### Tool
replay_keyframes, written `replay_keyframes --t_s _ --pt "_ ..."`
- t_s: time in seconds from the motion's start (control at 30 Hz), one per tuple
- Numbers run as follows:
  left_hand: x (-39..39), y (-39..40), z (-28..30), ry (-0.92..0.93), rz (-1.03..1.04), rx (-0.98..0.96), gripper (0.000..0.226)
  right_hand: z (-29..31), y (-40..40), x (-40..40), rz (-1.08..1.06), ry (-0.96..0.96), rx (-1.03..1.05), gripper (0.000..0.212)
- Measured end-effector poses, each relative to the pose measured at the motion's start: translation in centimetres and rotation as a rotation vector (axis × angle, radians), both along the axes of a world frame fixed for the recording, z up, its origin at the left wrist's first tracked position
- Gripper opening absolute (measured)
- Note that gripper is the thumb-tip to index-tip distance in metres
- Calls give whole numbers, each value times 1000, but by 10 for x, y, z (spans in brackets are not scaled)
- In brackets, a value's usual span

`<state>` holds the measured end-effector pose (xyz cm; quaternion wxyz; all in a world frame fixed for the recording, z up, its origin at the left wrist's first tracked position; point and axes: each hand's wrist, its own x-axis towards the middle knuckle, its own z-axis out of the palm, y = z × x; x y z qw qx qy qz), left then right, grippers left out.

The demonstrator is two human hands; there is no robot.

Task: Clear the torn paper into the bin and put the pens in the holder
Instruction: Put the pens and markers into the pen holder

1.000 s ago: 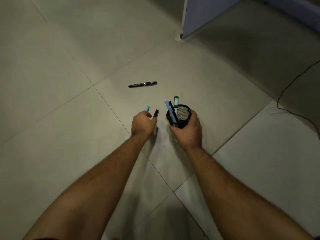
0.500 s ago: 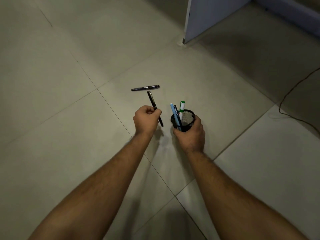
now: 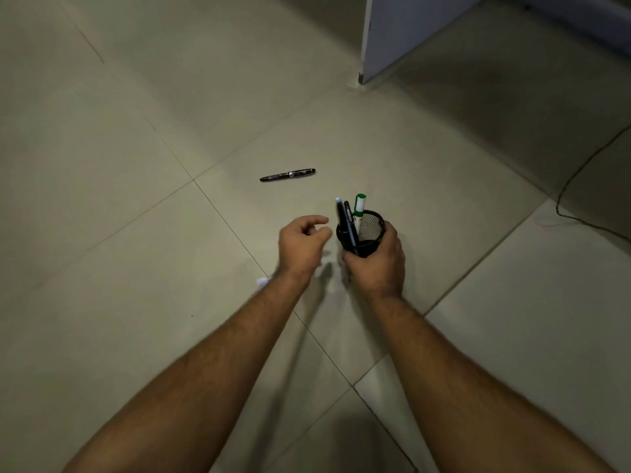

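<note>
My right hand [image 3: 377, 264] grips a black mesh pen holder [image 3: 370, 230] standing on the tiled floor. Several pens stand in it, among them a green-capped marker [image 3: 359, 208], a light blue pen [image 3: 339, 208] and a black pen [image 3: 349, 216]. My left hand [image 3: 302, 244] hovers just left of the holder, fingers loosely curled, holding nothing. One black pen [image 3: 287, 174] lies flat on the floor beyond the hands. A small white scrap of paper [image 3: 262, 281] peeks out beside my left wrist.
A grey-blue panel [image 3: 403, 29] stands on the floor at the far right. A thin dark cable [image 3: 580, 172] runs across the tiles on the right. Bare floor tiles stretch to the left.
The black pen that my left hand held now stands in the holder. The left hand has let go and opened beside the rim. The right hand kept hold of the holder.
</note>
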<state>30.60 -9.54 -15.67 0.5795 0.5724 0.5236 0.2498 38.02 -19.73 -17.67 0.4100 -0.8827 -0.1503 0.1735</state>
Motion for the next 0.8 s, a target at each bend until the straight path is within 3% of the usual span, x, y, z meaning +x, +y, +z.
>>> replay_keyframes --t_s 0.07,0.2,0.4,0.5,0.67,0.8 --pt "-9 10 -13 142 53 39 16 -1 -3 -3 -2 10 -4 86" --pt "-25 28 -38 648 -79 210 25 -3 0 -10 29 22 1 87" --pt "-13 50 -58 818 -169 224 25 -11 -1 -14 36 -7 4 85" --pt "-10 53 -52 691 -76 173 22 -11 0 -13 29 -8 -19 84" --pt "5 55 -12 145 23 149 6 -7 6 -2 -40 7 -68 83" --pt "23 52 19 -97 10 129 7 -2 11 6 -55 4 -79 84"
